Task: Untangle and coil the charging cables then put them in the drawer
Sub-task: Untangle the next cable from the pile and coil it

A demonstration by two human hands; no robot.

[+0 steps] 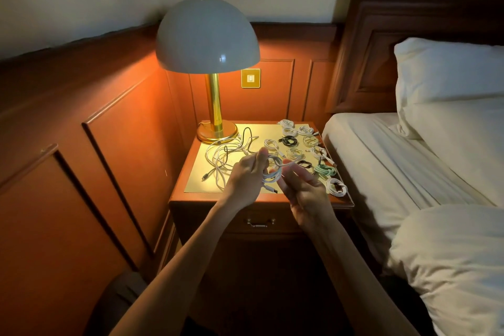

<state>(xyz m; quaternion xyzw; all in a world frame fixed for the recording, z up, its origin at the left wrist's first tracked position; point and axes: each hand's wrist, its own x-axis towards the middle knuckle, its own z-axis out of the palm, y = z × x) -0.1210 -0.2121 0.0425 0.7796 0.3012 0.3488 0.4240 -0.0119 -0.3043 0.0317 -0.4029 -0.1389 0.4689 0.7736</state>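
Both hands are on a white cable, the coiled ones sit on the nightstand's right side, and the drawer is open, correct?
No: the head view shows the drawer shut. The left hand and right hand do hold the white cable, and the coiled cables lie on the nightstand's right side.

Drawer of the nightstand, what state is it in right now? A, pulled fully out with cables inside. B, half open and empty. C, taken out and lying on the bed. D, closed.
D: the drawer sits flush in the front of the nightstand with its handle facing out, and the coiled cables lie on top, not inside.
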